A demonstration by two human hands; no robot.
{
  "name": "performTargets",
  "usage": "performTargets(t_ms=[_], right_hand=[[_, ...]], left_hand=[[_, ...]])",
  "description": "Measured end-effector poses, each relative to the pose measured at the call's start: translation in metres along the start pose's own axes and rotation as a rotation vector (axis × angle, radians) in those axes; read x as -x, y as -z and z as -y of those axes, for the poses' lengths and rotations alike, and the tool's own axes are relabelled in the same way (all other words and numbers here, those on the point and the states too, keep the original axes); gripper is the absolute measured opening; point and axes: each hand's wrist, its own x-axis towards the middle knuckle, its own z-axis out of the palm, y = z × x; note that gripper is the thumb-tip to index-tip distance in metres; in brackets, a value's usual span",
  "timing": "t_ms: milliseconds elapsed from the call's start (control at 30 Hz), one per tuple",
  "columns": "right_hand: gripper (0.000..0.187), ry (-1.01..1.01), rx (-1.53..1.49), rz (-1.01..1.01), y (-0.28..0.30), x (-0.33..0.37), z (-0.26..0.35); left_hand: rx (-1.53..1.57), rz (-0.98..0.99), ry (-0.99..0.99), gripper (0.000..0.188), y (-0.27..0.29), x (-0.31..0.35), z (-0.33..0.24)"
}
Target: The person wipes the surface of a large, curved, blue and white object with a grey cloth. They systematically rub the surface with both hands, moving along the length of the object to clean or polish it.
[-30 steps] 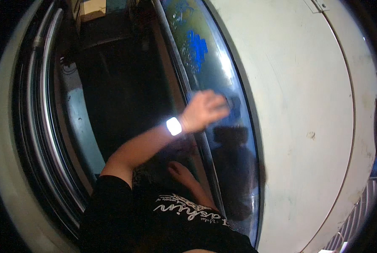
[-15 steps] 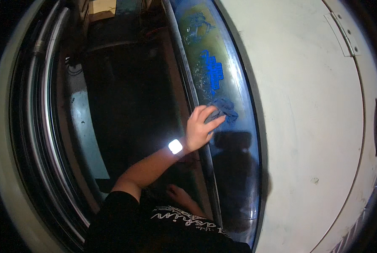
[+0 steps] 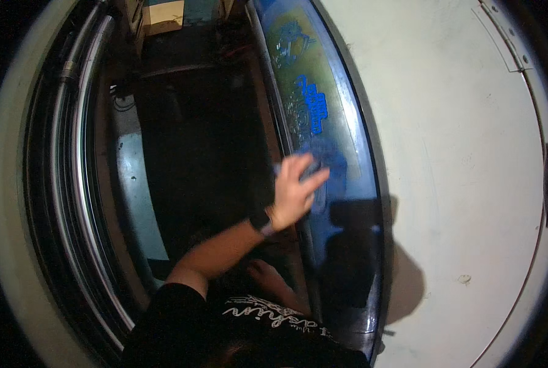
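Observation:
My left hand (image 3: 295,193) reaches in from the left, fingers bent over a crumpled blue-grey rag (image 3: 311,170) pressed on a long curved plate (image 3: 342,104). Motion smears the rag and fingertips. The plate is bluish at its edges and yellow-green in the middle, with raised-looking bright blue markings (image 3: 314,107) beyond the hand. A dark-faced watch (image 3: 261,222) is on my left wrist. Low by my black shirt, my right hand (image 3: 260,270) hangs in shadow, away from the plate. Its fingers are too dim to read.
A large off-white panel (image 3: 458,172) with a hinge (image 3: 522,61) at its upper right borders the plate. Shiny metal rollers (image 3: 71,153) run along the left. A dark bar (image 3: 274,92) edges the plate's left side. My shadow falls across the plate's near part.
My left hand has drawn slightly nearer with the rag along the plate. The watch face has gone from bright to dark. The whole view has shifted a little.

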Motion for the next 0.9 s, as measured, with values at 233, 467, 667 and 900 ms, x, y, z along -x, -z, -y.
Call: performTargets(t_ms=[233,467,667,900], right_hand=[[0.035,-0.077,-0.188,-0.103,0.026,-0.022,0.033],[0.038,-0.136,-0.195,-0.143,0.024,-0.043,0.070],[0.039,0.066,-0.047,-0.050,0.025,-0.076,0.078],[0.038,-0.070,-0.079,-0.139,0.057,-0.064,0.092]], left_hand=[[-0.004,-0.226,0.091,0.028,-0.012,-0.125,0.110],[-0.203,-0.046,-0.071,0.033,-0.003,-0.134,0.103],[0.095,0.278,-0.537,0.031,0.014,-0.057,0.064],[-0.039,0.185,0.101,0.024,-0.003,-0.190,0.182]])
